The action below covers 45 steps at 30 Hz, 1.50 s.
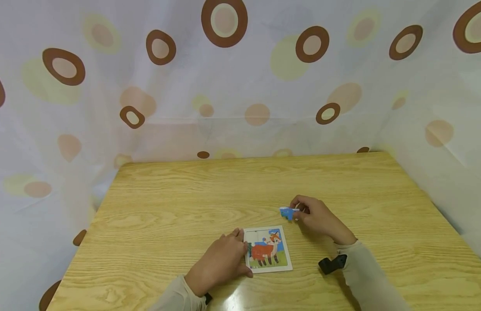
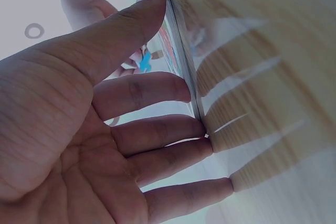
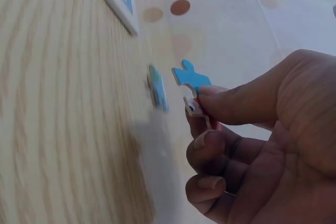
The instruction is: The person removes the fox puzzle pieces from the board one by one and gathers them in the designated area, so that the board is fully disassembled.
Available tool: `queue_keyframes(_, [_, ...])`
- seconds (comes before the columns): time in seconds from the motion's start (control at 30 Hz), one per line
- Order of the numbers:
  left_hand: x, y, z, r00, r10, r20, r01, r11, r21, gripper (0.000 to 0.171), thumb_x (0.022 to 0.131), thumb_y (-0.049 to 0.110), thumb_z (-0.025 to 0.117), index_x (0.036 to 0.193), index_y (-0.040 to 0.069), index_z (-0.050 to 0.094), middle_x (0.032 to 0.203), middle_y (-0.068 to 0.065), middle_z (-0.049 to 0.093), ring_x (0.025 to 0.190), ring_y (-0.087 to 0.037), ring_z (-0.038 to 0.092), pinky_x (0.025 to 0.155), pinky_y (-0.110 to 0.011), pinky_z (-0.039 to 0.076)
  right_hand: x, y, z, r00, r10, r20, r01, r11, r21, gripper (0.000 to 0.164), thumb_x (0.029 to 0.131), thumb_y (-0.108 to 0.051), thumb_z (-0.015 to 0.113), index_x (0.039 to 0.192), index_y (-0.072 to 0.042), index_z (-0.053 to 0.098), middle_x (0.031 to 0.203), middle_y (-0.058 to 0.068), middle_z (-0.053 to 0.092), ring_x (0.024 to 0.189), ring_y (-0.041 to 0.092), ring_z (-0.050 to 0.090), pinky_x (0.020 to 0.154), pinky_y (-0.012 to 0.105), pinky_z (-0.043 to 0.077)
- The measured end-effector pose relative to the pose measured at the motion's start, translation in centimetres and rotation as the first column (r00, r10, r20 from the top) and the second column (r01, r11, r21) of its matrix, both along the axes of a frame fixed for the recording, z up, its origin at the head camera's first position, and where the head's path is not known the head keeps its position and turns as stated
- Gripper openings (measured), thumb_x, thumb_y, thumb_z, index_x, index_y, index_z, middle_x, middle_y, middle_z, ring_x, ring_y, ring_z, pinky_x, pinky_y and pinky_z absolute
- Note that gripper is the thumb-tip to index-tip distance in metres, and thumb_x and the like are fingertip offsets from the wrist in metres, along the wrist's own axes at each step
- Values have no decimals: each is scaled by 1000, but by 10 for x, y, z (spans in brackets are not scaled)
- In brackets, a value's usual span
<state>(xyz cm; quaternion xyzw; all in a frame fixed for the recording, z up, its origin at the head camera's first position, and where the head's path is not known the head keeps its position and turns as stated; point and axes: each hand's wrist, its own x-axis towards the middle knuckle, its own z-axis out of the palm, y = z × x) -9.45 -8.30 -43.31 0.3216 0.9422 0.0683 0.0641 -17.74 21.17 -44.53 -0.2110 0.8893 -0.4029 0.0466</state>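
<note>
A square fox jigsaw puzzle in a white frame lies on the table, with a pale bare strip along the top of its picture. My left hand rests along its left side; the thumb touches the near corner, and nearly straight fingers meet the edge and the tabletop. Beyond the far right corner, my right hand pinches a blue puzzle piece between thumb and fingers. White and red show below the blue, with a dark eye-like spot. Close beside it, another blue-green piece lies on the table.
The wood-grain table reaches back to a white curtain with brown and beige dots, which also hangs at both sides. A black wrist device sits at the right sleeve.
</note>
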Motion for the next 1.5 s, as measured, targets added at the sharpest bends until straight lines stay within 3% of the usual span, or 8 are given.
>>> queue_keyframes(0.23, [-1, -1, 2, 1000, -4, 6, 4, 1000, 4, 68, 76, 53, 86, 121, 2, 75, 142, -26, 58, 135, -38, 54, 99, -55, 52, -7, 14, -3, 997, -75, 0, 75, 997, 13, 13, 97, 6, 63, 105, -4, 69, 86, 5, 66, 73, 17, 59, 67, 30, 49])
queue_keyframes(0.5, [-3, -2, 3, 1000, -2, 18, 2, 1000, 2, 69, 77, 53, 86, 123, 3, 75, 143, -26, 58, 136, -38, 53, 99, -54, 52, -8, 17, -4, 991, -133, -24, 134, 990, 33, 9, 97, 7, 63, 104, 2, 61, 85, 7, 64, 74, 18, 59, 68, 33, 49])
queue_keyframes(0.7, [-3, -2, 2, 1000, -2, 10, 2, 1000, 3, 68, 76, 53, 86, 121, 3, 76, 142, -25, 58, 135, -38, 54, 98, -55, 53, -8, 16, -8, 984, -164, -66, 169, 982, 85, 11, 96, 7, 64, 104, 0, 62, 86, 7, 62, 72, 18, 53, 67, 37, 46])
queue_keyframes(1.0, [-1, -2, 2, 1000, 3, 25, -4, 1000, 9, 68, 76, 53, 87, 121, 3, 76, 142, -25, 58, 136, -38, 53, 99, -55, 52, -8, 15, -14, 976, -182, -123, 199, 970, 140, 10, 93, 7, 66, 102, 3, 64, 91, 12, 57, 79, 24, 52, 72, 42, 46])
queue_keyframes(1.5, [-1, -1, 2, 999, 8, 41, -8, 1000, -1, 69, 76, 52, 86, 124, 4, 75, 144, -25, 56, 138, -37, 52, 101, -54, 51, -7, 16, -15, 977, -178, -121, 194, 970, 143, 7, 96, 6, 64, 102, 3, 63, 92, 14, 58, 81, 26, 55, 72, 44, 48])
